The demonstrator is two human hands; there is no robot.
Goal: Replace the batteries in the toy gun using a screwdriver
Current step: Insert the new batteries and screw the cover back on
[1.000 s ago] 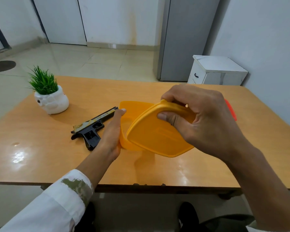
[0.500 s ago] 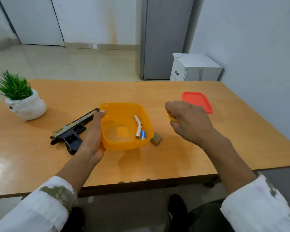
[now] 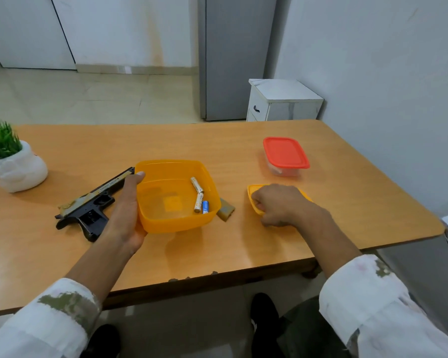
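Observation:
An open orange container (image 3: 150, 218) stands mid-table with three batteries (image 3: 198, 195) inside, two pale and one blue. My left hand (image 3: 126, 213) grips its left wall. A black and gold toy gun (image 3: 91, 205) lies on its side just left of that hand. My right hand (image 3: 278, 204) presses the orange lid (image 3: 254, 192) flat onto the table to the right, fingers curled over it. A small olive-brown piece (image 3: 226, 209) lies between container and lid. No screwdriver is visible.
A clear box with a red lid (image 3: 285, 152) sits at the back right of the wooden table (image 3: 217, 140). A white pot with a green plant (image 3: 9, 164) stands at the far left. The right table edge is close to a grey wall.
My right hand lifted the orange lid off the container, carried it right and set it down on the table. The batteries inside came into view. My left hand kept holding the container.

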